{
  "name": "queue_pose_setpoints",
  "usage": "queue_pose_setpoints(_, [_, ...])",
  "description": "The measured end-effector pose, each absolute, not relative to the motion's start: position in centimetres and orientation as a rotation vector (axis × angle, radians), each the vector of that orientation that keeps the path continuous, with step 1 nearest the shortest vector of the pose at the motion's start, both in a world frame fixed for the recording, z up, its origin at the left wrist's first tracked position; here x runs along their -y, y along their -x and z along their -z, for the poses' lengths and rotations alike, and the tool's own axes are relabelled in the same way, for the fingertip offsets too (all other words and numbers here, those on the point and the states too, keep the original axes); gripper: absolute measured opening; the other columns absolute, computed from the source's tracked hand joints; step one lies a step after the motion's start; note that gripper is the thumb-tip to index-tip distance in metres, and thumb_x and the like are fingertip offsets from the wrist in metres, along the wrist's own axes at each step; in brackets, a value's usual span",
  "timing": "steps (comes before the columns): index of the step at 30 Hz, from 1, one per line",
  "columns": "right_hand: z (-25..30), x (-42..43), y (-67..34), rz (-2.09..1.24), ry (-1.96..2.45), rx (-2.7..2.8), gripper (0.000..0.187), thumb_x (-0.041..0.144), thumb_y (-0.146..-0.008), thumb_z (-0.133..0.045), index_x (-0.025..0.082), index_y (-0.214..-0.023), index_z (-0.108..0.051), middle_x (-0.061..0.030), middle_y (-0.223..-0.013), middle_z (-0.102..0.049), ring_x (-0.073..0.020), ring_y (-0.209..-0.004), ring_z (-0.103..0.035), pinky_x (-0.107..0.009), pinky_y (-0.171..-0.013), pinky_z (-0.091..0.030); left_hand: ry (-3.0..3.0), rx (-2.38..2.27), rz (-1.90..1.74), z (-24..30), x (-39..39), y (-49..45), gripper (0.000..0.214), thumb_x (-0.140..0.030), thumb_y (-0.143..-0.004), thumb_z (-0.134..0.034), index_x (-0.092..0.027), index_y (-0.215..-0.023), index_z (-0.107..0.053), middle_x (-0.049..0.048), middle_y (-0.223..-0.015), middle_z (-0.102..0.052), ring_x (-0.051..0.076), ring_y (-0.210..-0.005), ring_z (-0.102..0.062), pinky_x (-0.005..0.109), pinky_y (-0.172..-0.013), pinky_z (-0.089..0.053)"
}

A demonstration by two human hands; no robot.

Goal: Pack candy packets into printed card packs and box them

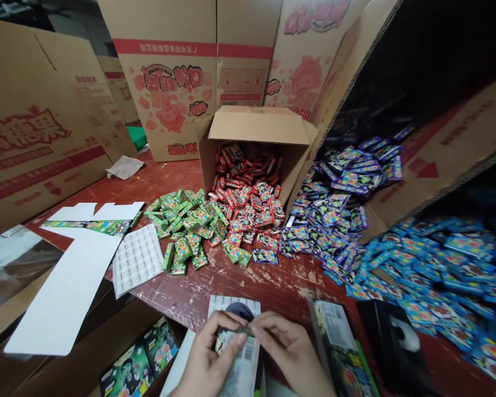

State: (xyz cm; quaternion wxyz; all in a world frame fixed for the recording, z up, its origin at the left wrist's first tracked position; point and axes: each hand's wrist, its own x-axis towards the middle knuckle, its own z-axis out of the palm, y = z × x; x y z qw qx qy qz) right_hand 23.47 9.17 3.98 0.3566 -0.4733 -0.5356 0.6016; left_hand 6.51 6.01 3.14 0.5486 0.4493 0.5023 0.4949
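Observation:
My left hand (209, 355) and my right hand (287, 347) meet at the bottom centre, fingers pinched together on a small folded display box (235, 353) with a white barcode panel and dark print. Both hands grip its upper edge. Beyond them on the red wooden table (273, 286) lie heaps of small packets: green ones (182, 226), red ones (248, 204), purple ones (334, 204) and blue ones (438, 275).
A tipped open carton (256, 127) spills the red packets. Large printed cartons stand behind and at the left. A flat white box blank (66, 286) and a sticker sheet (137, 259) lie at left. More printed boxes (343, 353) sit beside my right hand.

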Motion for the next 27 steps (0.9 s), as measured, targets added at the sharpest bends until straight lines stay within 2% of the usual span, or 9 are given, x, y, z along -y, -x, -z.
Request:
queue_pose_setpoints(5, [-1.2,-10.8,-24.9,-1.280,1.329,1.540,0.023,0.043,-0.079,-0.064,0.025,-0.090,-0.073,-0.0103,-0.101,-0.067,-0.0265,-0.095,-0.060,-0.039,-0.084,-0.049,-0.927,-1.178,-1.059,-0.3,-7.0,-5.9,0.021,-0.039,-0.080,-0.065,-0.021,-0.088,-0.057,0.0073,-0.101,-0.069,0.025,-0.100,-0.061,0.035,-0.087,-0.045])
queue_pose_setpoints(8, [1.9,-13.2,-25.8,-1.147,1.441,1.562,0.027,0.043,-0.080,-0.060,0.022,-0.091,-0.072,-0.0089,-0.092,-0.063,-0.0214,-0.077,-0.058,-0.036,-0.070,-0.049,-0.851,-1.200,-1.001,1.8,-7.6,-5.9,0.027,-0.046,-0.082,-0.060,-0.021,-0.089,-0.054,0.0075,-0.103,-0.069,0.023,-0.092,-0.063,0.035,-0.083,-0.045])
queue_pose_setpoints(11, [4.2,-15.0,-25.7,-1.198,1.379,1.699,0.016,0.033,-0.077,-0.064,0.019,-0.080,-0.072,-0.0042,-0.078,-0.057,-0.0162,-0.064,-0.051,-0.031,-0.061,-0.043,-0.831,-1.220,-0.949,2.8,-7.8,-6.1,0.030,-0.049,-0.081,-0.059,-0.021,-0.089,-0.052,0.0064,-0.102,-0.069,0.022,-0.088,-0.063,0.034,-0.081,-0.045])
queue_pose_setpoints(13, [4.7,-15.5,-25.7,-1.244,1.320,1.752,0.010,0.026,-0.074,-0.065,0.018,-0.069,-0.069,-0.0024,-0.075,-0.055,-0.0154,-0.065,-0.050,-0.029,-0.061,-0.041,-0.830,-1.241,-0.949,2.9,-7.8,-6.3,0.030,-0.049,-0.081,-0.060,-0.021,-0.088,-0.052,0.0061,-0.101,-0.070,0.022,-0.089,-0.062,0.034,-0.081,-0.045])
queue_pose_setpoints(16, [4.3,-15.6,-25.8,-1.326,1.240,1.768,0.016,0.026,-0.077,-0.062,0.018,-0.064,-0.066,-0.0020,-0.077,-0.055,-0.0156,-0.071,-0.053,-0.028,-0.063,-0.041,-0.825,-1.251,-0.961,2.9,-7.7,-6.4,0.030,-0.047,-0.080,-0.061,-0.021,-0.088,-0.051,0.0061,-0.098,-0.070,0.023,-0.088,-0.062,0.034,-0.081,-0.045])
queue_pose_setpoints(20, [3.7,-15.7,-25.0,-1.367,1.265,1.621,0.016,0.027,-0.077,-0.060,0.020,-0.088,-0.069,-0.0028,-0.086,-0.060,-0.0155,-0.073,-0.053,-0.030,-0.069,-0.043,-0.825,-1.242,-0.963,3.3,-7.6,-6.5,0.027,-0.046,-0.082,-0.059,-0.021,-0.089,-0.050,0.0070,-0.099,-0.070,0.022,-0.085,-0.062,0.034,-0.079,-0.045])
queue_pose_setpoints(23, [4.8,-15.6,-23.7,-1.372,1.288,1.570,0.049,0.018,-0.071,-0.061,0.021,-0.120,-0.056,-0.0005,-0.081,-0.065,-0.0152,-0.069,-0.054,-0.031,-0.071,-0.045,-0.845,-1.242,-0.960,3.4,-7.6,-6.4,0.026,-0.045,-0.084,-0.057,-0.021,-0.090,-0.050,0.0072,-0.102,-0.069,0.022,-0.086,-0.062,0.034,-0.080,-0.045])
queue_pose_setpoints(25, [5.8,-15.3,-23.3,-1.417,1.253,1.540,0.056,0.016,-0.072,-0.060,0.018,-0.127,-0.049,0.0013,-0.073,-0.065,-0.0155,-0.068,-0.056,-0.030,-0.070,-0.046,-0.849,-1.238,-0.956,3.3,-7.7,-6.4,0.026,-0.045,-0.083,-0.058,-0.021,-0.089,-0.050,0.0068,-0.101,-0.069,0.022,-0.088,-0.062,0.034,-0.080,-0.045])
queue_pose_setpoints(27, [6.3,-14.9,-23.4,-1.458,1.218,1.491,0.053,0.018,-0.074,-0.060,0.016,-0.125,-0.049,0.0017,-0.070,-0.064,-0.0156,-0.067,-0.058,-0.030,-0.070,-0.046,-0.854,-1.246,-0.950,2.9,-7.8,-6.5,0.027,-0.046,-0.082,-0.058,-0.021,-0.088,-0.050,0.0066,-0.100,-0.070,0.023,-0.089,-0.062,0.034,-0.080,-0.044])
